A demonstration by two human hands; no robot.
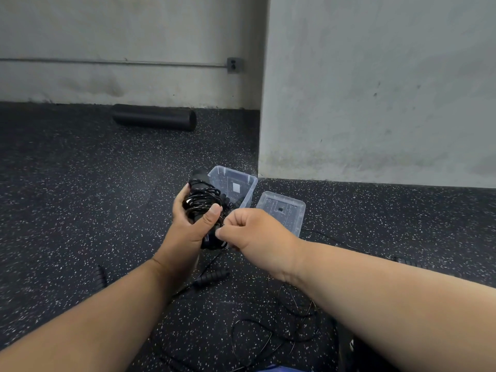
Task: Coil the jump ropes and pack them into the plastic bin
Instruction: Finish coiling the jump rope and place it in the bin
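- Nearest the camera, loose black rope point(279, 326) lay in tangled loops on the speckled floor point(80, 210), below and on the near side of both hands.
- A ribbed black handle point(212, 276) lay on the floor just under the left hand's wrist, and a second handle point(409, 262) lay off beyond the right forearm.
- The left hand point(188, 218) held the coiled jump rope point(201, 201) upright, fingers and thumb wrapped round the bundle of handles and wound cord; the grip was pressed tight on it.
- The right hand point(252, 229) sat just beside the left hand's grip, thumb and forefinger pinched together on a strand of cord at the lower side of the coil.
- Just behind the left hand's grip stood the clear plastic bin point(245, 179), open, with black handles showing inside it; the coil was held in front of the bin's near wall, not in it.
- The bin's clear lid point(281, 210) lay flat on the floor just beyond the right hand.
- Far past both hands, a black foam roller point(154, 120) lay against the grey wall point(375, 89).
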